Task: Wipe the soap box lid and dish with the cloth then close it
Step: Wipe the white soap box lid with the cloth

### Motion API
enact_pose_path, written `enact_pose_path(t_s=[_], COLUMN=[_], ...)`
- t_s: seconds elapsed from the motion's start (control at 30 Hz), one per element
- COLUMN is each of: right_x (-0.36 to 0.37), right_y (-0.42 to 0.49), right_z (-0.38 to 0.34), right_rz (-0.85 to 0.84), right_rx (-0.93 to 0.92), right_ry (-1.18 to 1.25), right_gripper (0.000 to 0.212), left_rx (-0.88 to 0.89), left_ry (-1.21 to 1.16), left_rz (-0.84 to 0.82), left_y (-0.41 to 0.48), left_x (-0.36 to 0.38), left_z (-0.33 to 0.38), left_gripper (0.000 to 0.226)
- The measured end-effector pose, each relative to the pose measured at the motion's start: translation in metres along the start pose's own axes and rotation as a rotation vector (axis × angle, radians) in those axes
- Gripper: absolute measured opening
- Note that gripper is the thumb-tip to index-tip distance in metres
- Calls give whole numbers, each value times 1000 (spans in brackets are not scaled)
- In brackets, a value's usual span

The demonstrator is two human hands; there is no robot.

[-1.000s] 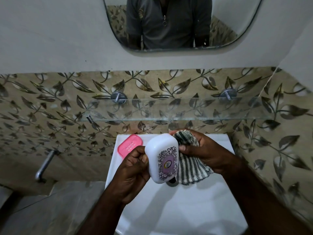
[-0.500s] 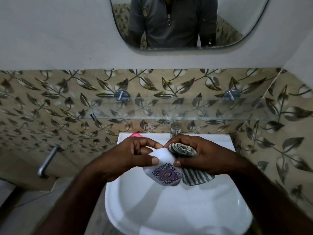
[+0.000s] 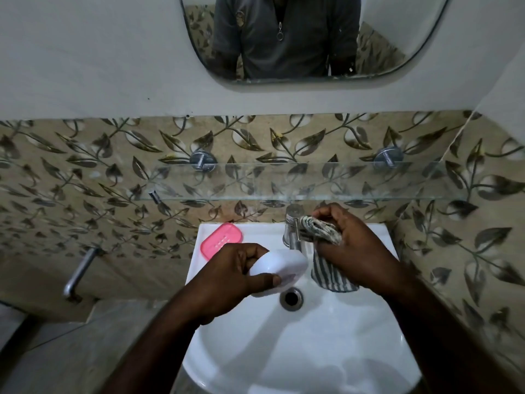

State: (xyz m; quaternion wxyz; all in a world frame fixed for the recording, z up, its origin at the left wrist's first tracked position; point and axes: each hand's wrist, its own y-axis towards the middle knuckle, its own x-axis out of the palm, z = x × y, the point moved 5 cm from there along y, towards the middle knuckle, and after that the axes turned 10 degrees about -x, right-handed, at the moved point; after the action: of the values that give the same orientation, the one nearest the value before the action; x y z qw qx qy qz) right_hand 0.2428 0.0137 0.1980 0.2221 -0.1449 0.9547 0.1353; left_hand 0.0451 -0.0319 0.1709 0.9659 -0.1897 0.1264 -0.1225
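Your left hand (image 3: 231, 275) grips the white lid (image 3: 287, 264), right hand (image 3: 355, 245) clutches the striped cloth (image 3: 331, 273); the pink dish (image 3: 221, 241) probably wants wiping next.

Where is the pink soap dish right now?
In the head view, the pink dish lies on the sink's back-left ledge, left of the tap and just behind the left hand holding the white lid.

Reflected in the wall mirror (image 3: 397, 29), the person wears a dark grey zip-neck pullover top (image 3: 284, 58) with a short metal zip ending in a round ring pull (image 3: 280, 36), and a small round chest emblem (image 3: 240, 19). The left hand (image 3: 227, 277), right hand (image 3: 358, 251) and both forearms are bare.
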Motion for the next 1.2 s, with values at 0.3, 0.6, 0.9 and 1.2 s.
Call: enact_pose_path(t_s=[0.3,0.6,0.9,1.2], right_x=[60,71,68,54], right_y=[-38,-29,-19,1], right_z=[-34,-40,-34,-4], right_rz=[45,90,200,192], right_rx=[-535,-493,-376,-206], right_ry=[-513,-504,-464,-399], right_gripper=[50,52,60,62], left_rx=[197,268,269,262], left_ry=[-174,-245,-320,-342], left_rz=[78,110,155,132], left_y=[2,5,8,6], left_x=[0,0,2,5], left_z=[1,3,1,-1], left_gripper=[24,19,20,23])
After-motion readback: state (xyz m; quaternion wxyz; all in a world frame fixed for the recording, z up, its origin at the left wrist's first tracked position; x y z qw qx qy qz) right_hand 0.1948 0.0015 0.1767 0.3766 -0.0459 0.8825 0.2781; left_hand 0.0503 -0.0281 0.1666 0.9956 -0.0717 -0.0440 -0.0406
